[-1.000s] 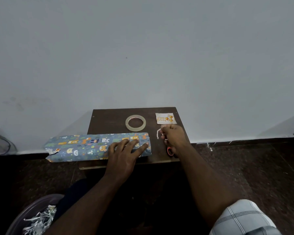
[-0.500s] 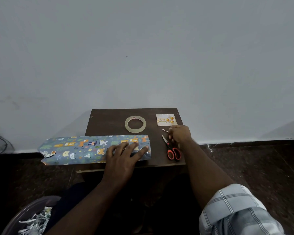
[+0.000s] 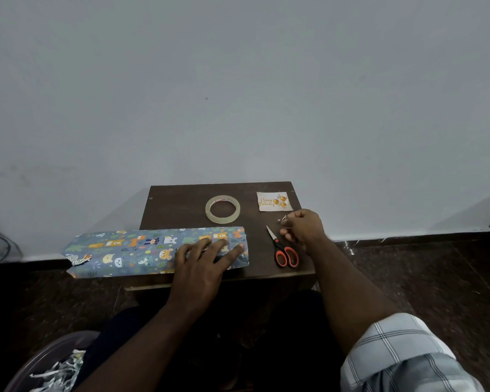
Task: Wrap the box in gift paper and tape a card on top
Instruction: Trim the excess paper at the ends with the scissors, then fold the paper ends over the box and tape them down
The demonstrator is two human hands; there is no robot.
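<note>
Your left hand (image 3: 203, 261) lies flat, fingers straight and spread, pressing on the right end of the box in gift paper (image 3: 142, 251), which rests along the front of the desk (image 3: 178, 210) with its left end hanging out past the desk's left edge. Just behind the box sits the tape roll (image 3: 223, 209), lying flat. To the right of the box, close but apart from it, the scissors (image 3: 284, 250) lie closed on the desk, blades pointing away from you, orange-and-black handles toward you. Your right hand (image 3: 303, 227) hovers just behind and right of the scissors, its grip pinched together on a small piece of tape (image 3: 282, 219) between thumb and fingertips. The card (image 3: 273, 201) lies flat farther back from the box, at the desk's far right corner, just beyond your right hand.
</note>
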